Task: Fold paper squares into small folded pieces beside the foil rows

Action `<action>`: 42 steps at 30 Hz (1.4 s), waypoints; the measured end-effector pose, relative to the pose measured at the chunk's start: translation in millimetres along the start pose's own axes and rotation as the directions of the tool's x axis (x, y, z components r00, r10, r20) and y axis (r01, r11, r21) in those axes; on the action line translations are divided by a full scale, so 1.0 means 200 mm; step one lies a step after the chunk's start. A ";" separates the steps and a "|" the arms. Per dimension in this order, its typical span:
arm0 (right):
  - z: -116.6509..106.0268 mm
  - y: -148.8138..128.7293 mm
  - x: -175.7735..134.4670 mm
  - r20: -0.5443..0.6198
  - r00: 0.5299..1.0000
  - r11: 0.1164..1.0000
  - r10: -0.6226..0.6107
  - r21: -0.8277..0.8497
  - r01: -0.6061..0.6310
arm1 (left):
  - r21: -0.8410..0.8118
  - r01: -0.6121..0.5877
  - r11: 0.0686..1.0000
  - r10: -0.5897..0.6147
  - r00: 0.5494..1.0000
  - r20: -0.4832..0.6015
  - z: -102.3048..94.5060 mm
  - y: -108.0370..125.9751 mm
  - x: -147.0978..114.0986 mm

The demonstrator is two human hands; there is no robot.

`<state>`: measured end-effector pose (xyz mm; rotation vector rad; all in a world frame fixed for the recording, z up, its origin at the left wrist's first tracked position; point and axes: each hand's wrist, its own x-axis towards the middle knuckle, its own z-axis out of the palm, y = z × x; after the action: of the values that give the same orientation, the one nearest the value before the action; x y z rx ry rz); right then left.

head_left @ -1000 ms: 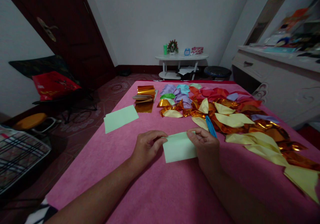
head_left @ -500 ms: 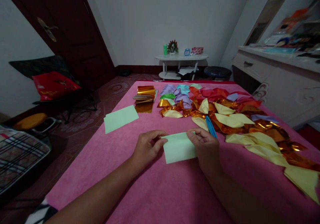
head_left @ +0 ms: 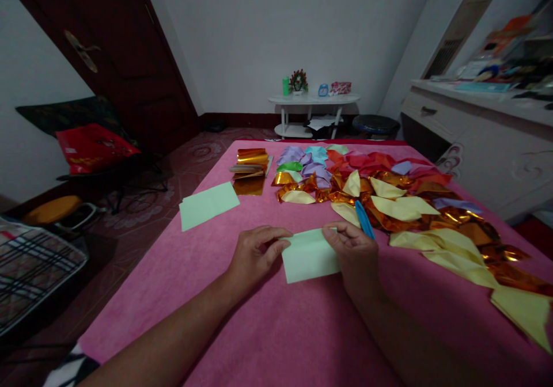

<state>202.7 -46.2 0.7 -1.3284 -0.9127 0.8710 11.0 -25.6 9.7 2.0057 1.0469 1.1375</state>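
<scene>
A pale green sheet of paper point(head_left: 310, 260) is held between my two hands, just above the pink cloth. My left hand point(head_left: 258, 253) is closed, pinching its upper left corner between thumb and fingers. At the upper right edge my right hand point(head_left: 355, 253) grips it, thumb on top and fingers curled behind. A narrow band shows along the paper's top edge; whether it is a fold I cannot tell. More pale green sheets point(head_left: 209, 205) lie to the left beyond my left hand. Close behind my right hand sticks up a blue object point(head_left: 364, 220), its kind unclear.
The pink cloth point(head_left: 259, 341) covers the table. Gold foil sheets point(head_left: 249, 185) are stacked at its far left. Folded pieces in gold, yellow point(head_left: 406, 207), red point(head_left: 363, 161) and purple point(head_left: 317, 172) spread over the right side. Beyond stands a small white table point(head_left: 314, 98); a dresser point(head_left: 484, 110) is at right.
My left fingers have shifted slightly to the right along the top edge of the paper. My right hand and the other things stay almost as they were.
</scene>
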 end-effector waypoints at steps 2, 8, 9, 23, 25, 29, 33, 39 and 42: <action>0.00 -0.01 0.00 0.001 1.000 1.000 0.006 -0.004 -0.006 | 0.016 -0.016 1.000 0.016 1.000 0.006 0.00 0.00 0.00; 0.00 -0.01 0.00 -0.004 1.000 1.000 0.017 0.020 -0.017 | 0.031 -0.008 0.999 0.009 1.000 -0.015 0.00 0.00 0.00; 0.00 0.00 0.00 0.000 1.000 0.999 0.020 0.025 -0.020 | 0.035 0.000 0.999 0.001 1.000 -0.015 0.00 0.00 0.00; 0.00 0.00 0.00 0.028 0.999 1.000 0.017 0.003 -0.017 | 0.010 0.057 0.998 -0.057 0.997 0.052 0.00 0.01 0.00; 0.00 0.00 0.00 0.034 0.999 1.000 0.003 -0.007 -0.003 | 0.004 0.060 0.998 -0.061 0.996 0.069 0.00 0.01 0.00; 0.01 -0.01 -0.01 0.073 0.997 1.000 -0.011 -0.019 0.013 | 0.002 0.070 0.998 -0.069 0.992 0.101 0.01 0.00 0.00; 0.02 -0.02 -0.04 0.140 0.990 1.000 0.005 -0.009 -0.004 | 0.000 0.089 0.996 -0.089 0.988 0.125 0.02 -0.01 -0.01; 0.03 0.00 -0.06 0.264 0.964 0.999 -0.031 -0.029 0.040 | 0.061 0.069 0.996 -0.077 0.987 0.143 0.04 0.02 -0.02; 0.04 0.02 -0.05 0.314 0.947 0.991 -0.074 -0.085 0.106 | 0.159 0.019 0.987 -0.042 0.989 0.141 0.04 0.03 -0.01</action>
<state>191.5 -52.9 -3.2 -1.2437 -1.2677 0.9899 19.1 -32.2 10.3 2.1514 1.1185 0.9036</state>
